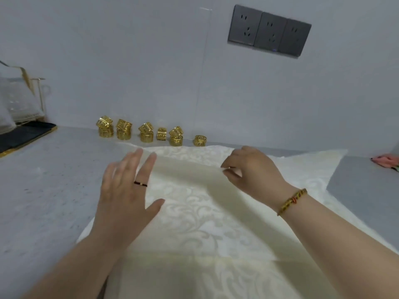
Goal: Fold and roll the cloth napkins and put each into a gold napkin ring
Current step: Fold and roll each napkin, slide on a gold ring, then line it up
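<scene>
A cream cloth napkin (194, 216) with a woven leaf pattern lies spread on the grey counter, one flap folded over its middle. My left hand (127, 190) hovers flat at the napkin's left side with straight, spread fingers. My right hand (250, 169) pinches the folded flap's far edge between thumb and fingertips. Several gold napkin rings (146, 133) stand in a row along the wall behind the napkin, some stacked in twos.
A gold wire rack with clear glassware (19, 100) stands on a black mat (23, 137) at far left. A pink object (386, 161) lies at the right edge. Grey wall sockets (269, 31) are above. The grey counter (54, 190) extends left.
</scene>
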